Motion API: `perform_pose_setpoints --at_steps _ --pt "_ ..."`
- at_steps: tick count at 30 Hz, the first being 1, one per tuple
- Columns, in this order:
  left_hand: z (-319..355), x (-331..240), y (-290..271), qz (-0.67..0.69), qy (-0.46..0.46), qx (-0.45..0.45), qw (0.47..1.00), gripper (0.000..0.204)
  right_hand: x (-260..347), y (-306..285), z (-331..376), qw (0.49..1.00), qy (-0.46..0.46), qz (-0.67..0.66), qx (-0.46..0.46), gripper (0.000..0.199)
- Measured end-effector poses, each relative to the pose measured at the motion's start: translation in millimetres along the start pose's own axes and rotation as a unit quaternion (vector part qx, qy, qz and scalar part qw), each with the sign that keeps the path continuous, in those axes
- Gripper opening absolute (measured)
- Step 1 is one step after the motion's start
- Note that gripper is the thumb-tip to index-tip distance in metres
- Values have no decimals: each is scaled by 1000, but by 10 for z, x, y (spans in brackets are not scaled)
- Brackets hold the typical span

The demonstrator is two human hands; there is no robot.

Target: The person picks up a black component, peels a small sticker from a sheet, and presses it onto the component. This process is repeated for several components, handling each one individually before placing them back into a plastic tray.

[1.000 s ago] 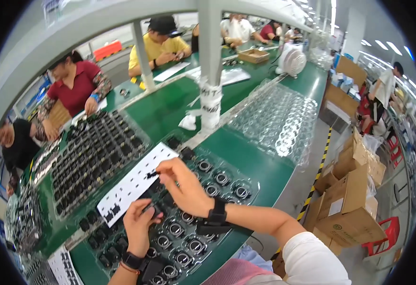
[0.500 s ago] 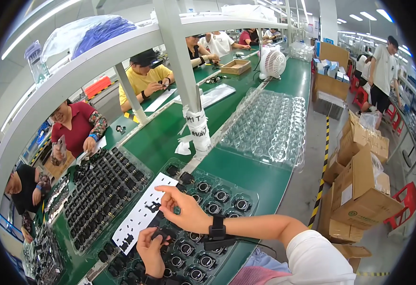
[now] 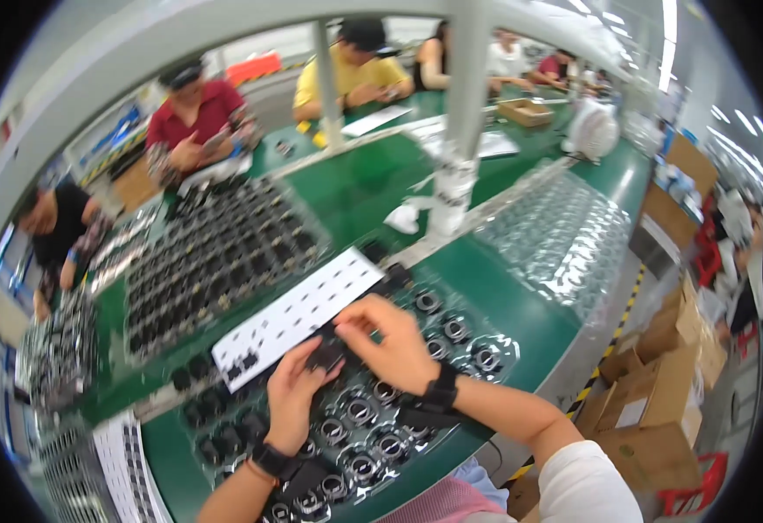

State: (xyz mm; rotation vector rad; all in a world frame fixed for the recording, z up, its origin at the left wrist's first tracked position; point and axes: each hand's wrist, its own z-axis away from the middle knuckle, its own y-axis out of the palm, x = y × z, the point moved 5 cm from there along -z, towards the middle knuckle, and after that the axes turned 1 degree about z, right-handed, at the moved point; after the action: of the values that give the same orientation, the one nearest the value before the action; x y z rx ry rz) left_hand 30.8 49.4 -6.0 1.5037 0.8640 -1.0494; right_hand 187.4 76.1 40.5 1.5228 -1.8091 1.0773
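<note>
Both the left hand (image 3: 290, 397) and the right hand (image 3: 394, 344) pinch a small black plastic part (image 3: 325, 356) with closed fingertips, above the near clear blister tray of round black components (image 3: 451, 331). The part's long axis cannot be made out. Just to the far left lies a long white sticker sheet (image 3: 298, 314), running near-left to far-right on the green workbench (image 3: 503, 296).

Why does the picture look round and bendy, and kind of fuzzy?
Head view: a fisheye lens bends the white post and table edge and leaves black corners; the whole frame is softly blurred, even the hands; ceiling lights glare at top right.
</note>
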Motion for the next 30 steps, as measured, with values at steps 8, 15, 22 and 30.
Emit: perform_pose_setpoints --at_steps 8,15,22,30 --pt "-34 34 -67 69 -18 19 997 36 -77 124 15 995 49 28 81 7" --pt "-8 58 -50 68 -2 23 997 35 -66 144 52 992 60 30 106 7" --pt "-7 41 -44 70 -7 23 997 33 -52 163 58 993 48 36 104 8" --pt "-11 35 -61 65 -11 17 998 34 -92 174 59 991 65 27 116 7"
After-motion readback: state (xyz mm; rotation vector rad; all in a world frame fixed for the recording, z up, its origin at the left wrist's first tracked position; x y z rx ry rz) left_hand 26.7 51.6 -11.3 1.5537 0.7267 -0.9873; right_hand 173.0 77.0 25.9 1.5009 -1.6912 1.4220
